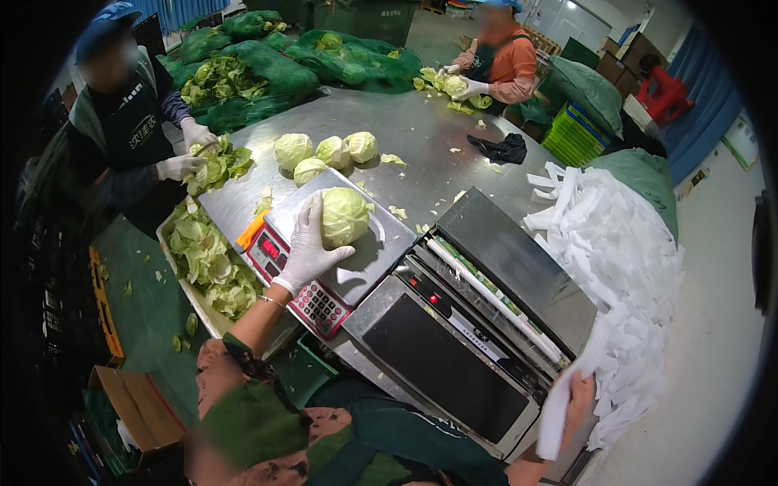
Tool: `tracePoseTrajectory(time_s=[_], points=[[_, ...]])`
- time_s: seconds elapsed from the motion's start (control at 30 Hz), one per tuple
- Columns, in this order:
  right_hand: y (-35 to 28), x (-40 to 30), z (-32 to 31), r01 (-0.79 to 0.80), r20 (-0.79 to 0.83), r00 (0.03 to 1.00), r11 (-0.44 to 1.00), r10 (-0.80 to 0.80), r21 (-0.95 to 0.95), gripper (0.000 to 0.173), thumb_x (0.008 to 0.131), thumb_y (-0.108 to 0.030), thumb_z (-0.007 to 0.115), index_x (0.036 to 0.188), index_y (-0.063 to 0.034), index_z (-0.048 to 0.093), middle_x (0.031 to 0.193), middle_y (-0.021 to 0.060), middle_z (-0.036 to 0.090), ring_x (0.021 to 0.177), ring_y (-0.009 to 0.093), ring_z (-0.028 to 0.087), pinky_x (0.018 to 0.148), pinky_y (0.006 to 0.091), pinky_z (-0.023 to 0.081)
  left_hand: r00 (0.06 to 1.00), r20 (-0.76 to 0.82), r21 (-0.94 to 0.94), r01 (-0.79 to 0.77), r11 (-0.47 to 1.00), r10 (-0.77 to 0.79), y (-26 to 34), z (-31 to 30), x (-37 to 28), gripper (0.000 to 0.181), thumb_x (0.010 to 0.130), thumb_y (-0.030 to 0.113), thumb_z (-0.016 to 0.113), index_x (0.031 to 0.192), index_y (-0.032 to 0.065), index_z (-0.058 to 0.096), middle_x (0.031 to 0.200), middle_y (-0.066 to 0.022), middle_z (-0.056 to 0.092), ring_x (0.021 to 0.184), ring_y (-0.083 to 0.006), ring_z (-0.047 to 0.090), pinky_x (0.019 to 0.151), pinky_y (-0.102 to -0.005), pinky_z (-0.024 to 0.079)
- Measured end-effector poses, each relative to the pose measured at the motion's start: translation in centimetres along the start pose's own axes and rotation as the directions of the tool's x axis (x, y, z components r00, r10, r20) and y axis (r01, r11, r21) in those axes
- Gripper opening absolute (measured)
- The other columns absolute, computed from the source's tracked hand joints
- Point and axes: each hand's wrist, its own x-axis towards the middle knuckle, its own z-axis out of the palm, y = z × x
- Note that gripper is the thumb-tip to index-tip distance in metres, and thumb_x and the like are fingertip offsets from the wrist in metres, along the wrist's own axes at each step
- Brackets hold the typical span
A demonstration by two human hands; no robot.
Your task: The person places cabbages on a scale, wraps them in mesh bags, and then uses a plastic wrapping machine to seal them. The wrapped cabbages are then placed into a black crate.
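My left hand, in a white glove, has its fingers and thumb spread around the near side of a green cabbage. The cabbage is on the metal pan of a red digital scale, whose display is lit. At the lower right, my ungloved right hand grips a white strip of thin sheet material, beside a heap of similar strips. Between my hands stands a film wrapping machine with a dark plate, a red indicator light and a roll of printed film.
Several trimmed cabbages rest beyond the scale on the steel table. Co-workers' gloved hands handle cabbages at the left and far side. Loose leaves fill a bin below the table's left edge. Green mesh sacks line the back.
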Motion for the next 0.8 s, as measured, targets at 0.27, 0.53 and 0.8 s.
tracePoseTrajectory(time_s=[0.27, 0.53, 0.8], points=[[1.4, -3.7, 9.4, 0.018, 0.599, 0.791, 0.975, 0.121, -0.221, 0.028, 0.087, -0.014, 0.067, 0.111, -0.0012, 0.062, 0.089, 0.0042, 0.067, 0.076, 0.009, 0.061, 0.067, 0.0249, 0.049, 0.975, 0.2, -0.714, 0.074, 0.696, 0.101, 15.4, 3.9, -7.4, 0.051, 0.09, 0.019, 0.059, 0.136, 0.0001, 0.045, 0.121, -0.0177, 0.059, 0.106, -0.0243, 0.06, 0.092, -0.0344, 0.045], [3.2, -4.9, 8.7, 0.104, 0.678, 0.732, 0.975, 0.06, -0.198, 0.055, 0.083, -0.01, 0.071, 0.131, 0.0014, 0.046, 0.107, 0.0112, 0.063, 0.086, 0.013, 0.062, 0.073, 0.0293, 0.052, 0.943, 0.326, -0.8, 0.316, 0.509, -0.073, 23.7, 6.8, -10.3, 0.028, 0.097, 0.017, 0.053, 0.119, 0.0021, 0.056, 0.099, -0.0124, 0.069, 0.09, -0.0236, 0.068, 0.078, -0.0318, 0.052], [2.0, -4.7, 8.9, 0.193, 0.601, 0.794, 0.975, -0.092, -0.106, 0.044, 0.088, 0.002, 0.062, 0.13, 0.0028, 0.045, 0.106, 0.012, 0.063, 0.086, 0.011, 0.061, 0.074, 0.0229, 0.05, 0.958, 0.263, -0.685, 0.267, 0.678, -0.111, 22.7, 6.3, -12.3, 0.027, 0.093, 0.012, 0.055, 0.119, 0.0024, 0.057, 0.099, -0.0099, 0.062, 0.094, -0.0162, 0.063, 0.085, -0.0303, 0.049]])
